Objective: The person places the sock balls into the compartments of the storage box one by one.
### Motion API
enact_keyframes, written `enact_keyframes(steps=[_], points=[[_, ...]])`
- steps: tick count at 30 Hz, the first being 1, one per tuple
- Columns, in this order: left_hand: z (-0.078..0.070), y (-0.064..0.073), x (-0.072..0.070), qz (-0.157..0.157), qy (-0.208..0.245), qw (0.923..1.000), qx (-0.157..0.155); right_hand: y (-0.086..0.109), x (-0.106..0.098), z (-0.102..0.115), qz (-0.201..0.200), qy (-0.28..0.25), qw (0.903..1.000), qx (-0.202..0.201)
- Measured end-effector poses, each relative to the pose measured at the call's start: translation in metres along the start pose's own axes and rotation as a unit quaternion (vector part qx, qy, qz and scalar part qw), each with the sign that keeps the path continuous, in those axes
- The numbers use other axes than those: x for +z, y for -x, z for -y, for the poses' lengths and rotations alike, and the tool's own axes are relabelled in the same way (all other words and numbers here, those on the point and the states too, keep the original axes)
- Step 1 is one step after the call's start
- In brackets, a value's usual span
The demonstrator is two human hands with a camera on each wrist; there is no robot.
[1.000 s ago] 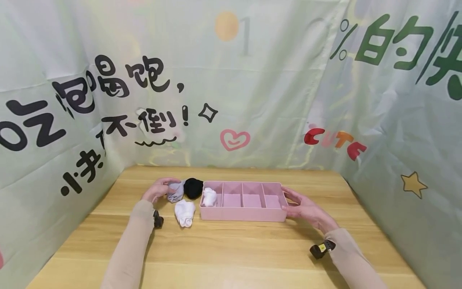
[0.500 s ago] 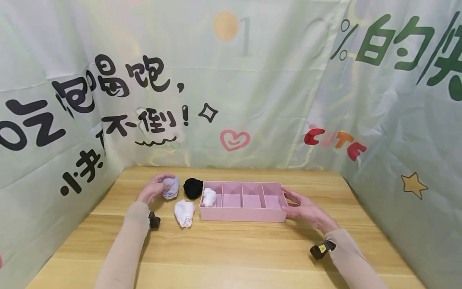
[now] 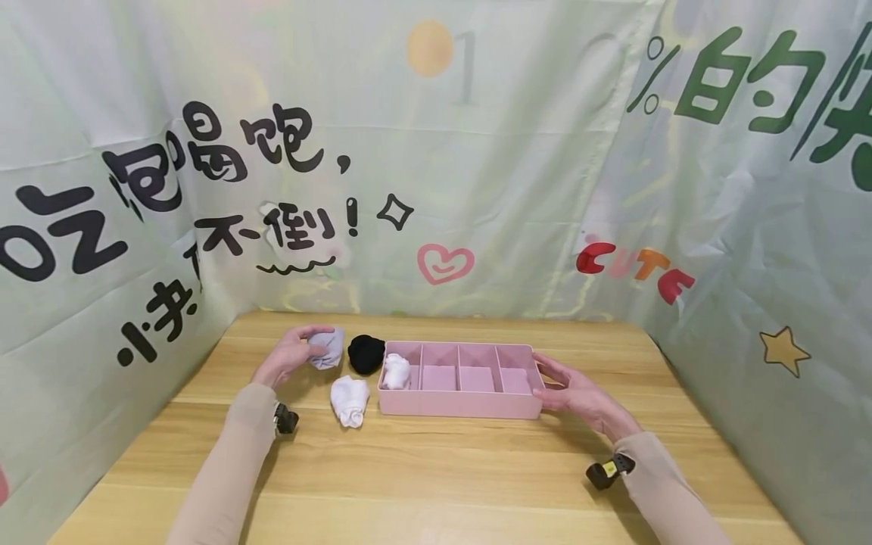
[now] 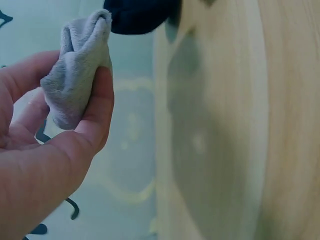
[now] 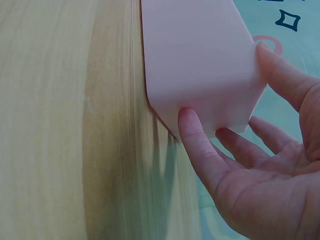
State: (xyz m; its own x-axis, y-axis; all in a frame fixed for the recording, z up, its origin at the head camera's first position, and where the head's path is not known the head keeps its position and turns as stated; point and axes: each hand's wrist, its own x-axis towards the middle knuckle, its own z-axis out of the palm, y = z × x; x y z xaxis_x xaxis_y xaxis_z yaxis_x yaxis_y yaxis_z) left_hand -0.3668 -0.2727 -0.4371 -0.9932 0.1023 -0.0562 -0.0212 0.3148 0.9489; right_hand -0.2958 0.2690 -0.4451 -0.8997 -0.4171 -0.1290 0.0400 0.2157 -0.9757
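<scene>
Away it comes: my left hand (image 3: 289, 359) pinches the grey bundle (image 3: 328, 350), now up off the table (image 3: 436, 469) and clear of the black bundle (image 3: 365, 354) it sat beside a second ago. So that pick looks secure; a white bundle (image 3: 350, 401) lies nearer me, right of this hand. My right hand (image 3: 582, 393), fingers loosely spread, touches the pink box's (image 3: 459, 405) end.

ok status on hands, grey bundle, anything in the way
Left hand pinching grey bundle. Right hand touching right end of pink box. Black bundle between grey bundle and pink box, possibly in the way.
</scene>
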Motion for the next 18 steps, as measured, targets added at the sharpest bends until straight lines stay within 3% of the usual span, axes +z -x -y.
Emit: enact_keyframes(steps=[9,18], points=[[-0.014,0.008,0.013,-0.014,-0.033,0.9987,0.036,-0.001,0.0,0.0,-0.001,0.006,1.0,0.004],[-0.019,0.011,0.028,-0.055,0.011,0.9971,0.053,0.001,0.0,0.0,0.0,-0.005,1.0,-0.001]])
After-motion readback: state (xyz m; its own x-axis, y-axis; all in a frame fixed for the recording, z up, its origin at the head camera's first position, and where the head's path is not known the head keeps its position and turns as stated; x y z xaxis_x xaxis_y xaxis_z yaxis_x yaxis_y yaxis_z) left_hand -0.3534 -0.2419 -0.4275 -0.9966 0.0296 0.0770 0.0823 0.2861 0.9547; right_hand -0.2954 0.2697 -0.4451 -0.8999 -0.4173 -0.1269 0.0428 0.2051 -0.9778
